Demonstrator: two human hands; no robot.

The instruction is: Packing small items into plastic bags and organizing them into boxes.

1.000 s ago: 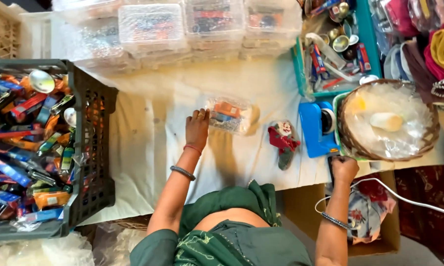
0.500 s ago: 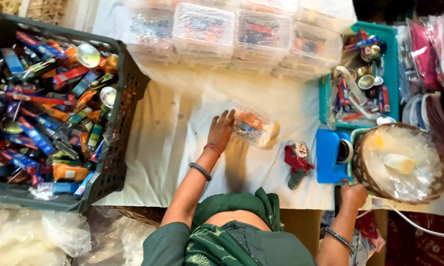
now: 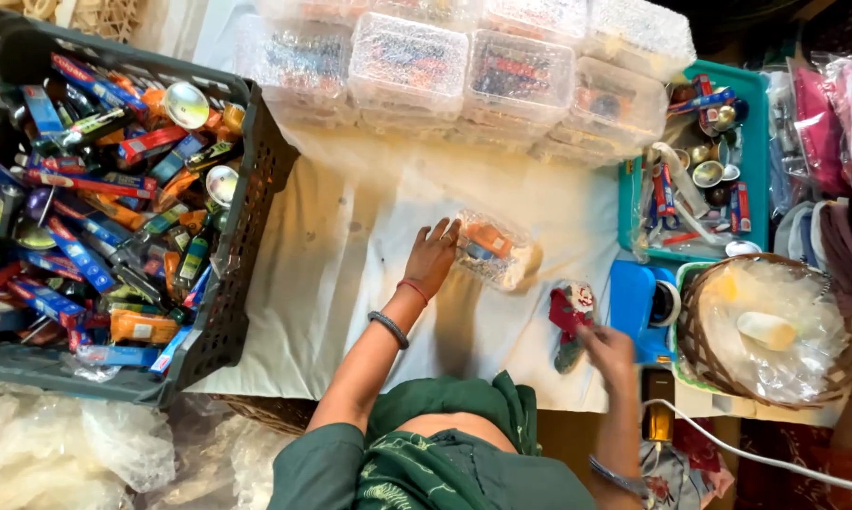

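The left hand (image 3: 433,257) rests with fingers spread on a clear plastic packet (image 3: 495,250) lying on the white tabletop (image 3: 350,283), while the right hand (image 3: 607,348), fingers loosely curled, touches a red-and-white figurine (image 3: 570,316) lying nearby, neither lifted yet.

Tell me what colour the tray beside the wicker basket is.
Teal tray, seen in the head view.
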